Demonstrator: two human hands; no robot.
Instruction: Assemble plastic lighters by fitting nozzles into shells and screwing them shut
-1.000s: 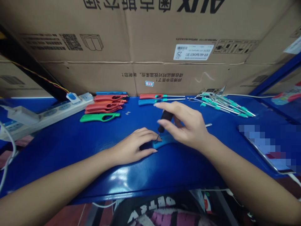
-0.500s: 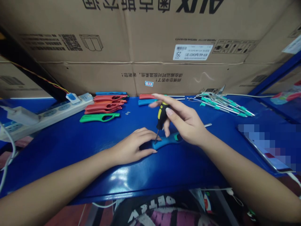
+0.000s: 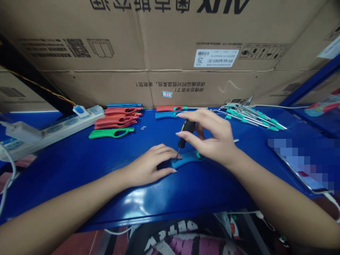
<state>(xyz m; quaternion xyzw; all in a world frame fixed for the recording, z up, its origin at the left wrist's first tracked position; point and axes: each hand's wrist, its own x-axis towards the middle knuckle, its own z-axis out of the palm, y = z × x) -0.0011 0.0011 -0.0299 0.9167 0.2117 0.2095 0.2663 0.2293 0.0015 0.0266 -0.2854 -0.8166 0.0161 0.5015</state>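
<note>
A screwdriver (image 3: 186, 134) is held in the right hand (image 3: 215, 140), its black and yellow handle gripped between thumb and fingers. The shaft is tilted, with its lower end set against the left end of a blue lighter (image 3: 187, 160); whether a screw is met by the tip cannot be told at this size. The lighter is laid flat on the blue table (image 3: 111, 154), between the two hands and in front of the person. Its left end is pinned by the left hand (image 3: 148, 165), which is rested on the table with the forefinger placed on the far side and the thumb on the near side. A green part is seen at the lighter's other end, partly covered by the right hand. Just past that hand a metal rod (image 3: 236, 140) is seen; its join is hidden.

Farther off on the left, a green handle (image 3: 102, 134), red handles (image 3: 106, 123) and an orange handle (image 3: 113, 116) are laid in a row, with small screws (image 3: 143, 128) scattered beside them. Near the box (image 3: 170, 53), a red lighter (image 3: 164, 108) is placed behind another blue one. Metal tubes (image 3: 249, 115) with green fittings are heaped on the right. A phone (image 3: 300, 168) is laid at the right edge, and a power strip (image 3: 57, 129) is set at the left.
</note>
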